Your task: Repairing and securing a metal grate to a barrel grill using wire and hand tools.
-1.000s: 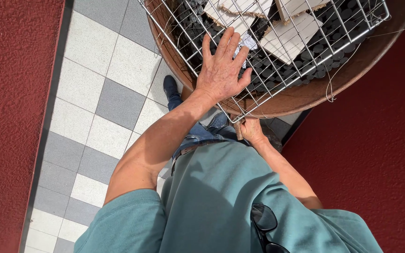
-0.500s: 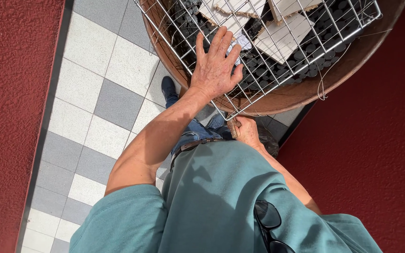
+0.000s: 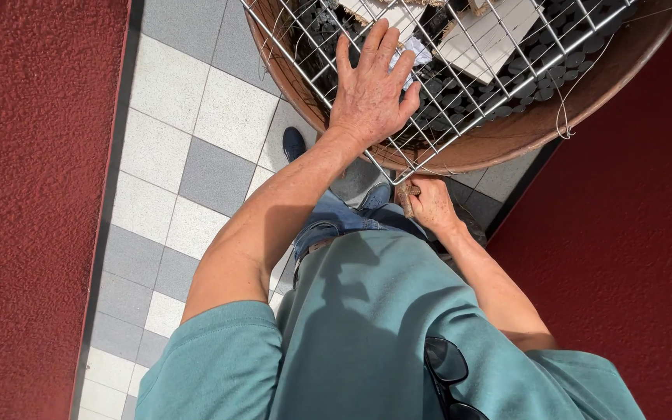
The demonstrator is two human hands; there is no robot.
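Observation:
My left hand point(image 3: 371, 89) lies flat, fingers spread, on a square wire grill grate point(image 3: 476, 70) that rests over a round rusty fire bowl point(image 3: 523, 132). Under the grate are dark charcoal pieces point(image 3: 554, 70), pale wood pieces point(image 3: 491, 35) and crumpled white paper point(image 3: 418, 54). My right hand point(image 3: 427, 204) is lower, below the bowl's near rim, fingers curled around a small brown object point(image 3: 410, 198) that I cannot make out; it is close to the grate's near corner.
Grey and white floor tiles point(image 3: 196, 148) run between red carpet-like surfaces point(image 3: 33, 194) on both sides. My dark shoes point(image 3: 293, 142) stand by the bowl. Sunglasses point(image 3: 449, 373) hang on my green shirt.
The view has shifted slightly; my left hand stays flat on the grate and the right hand stays under the bowl's rim.

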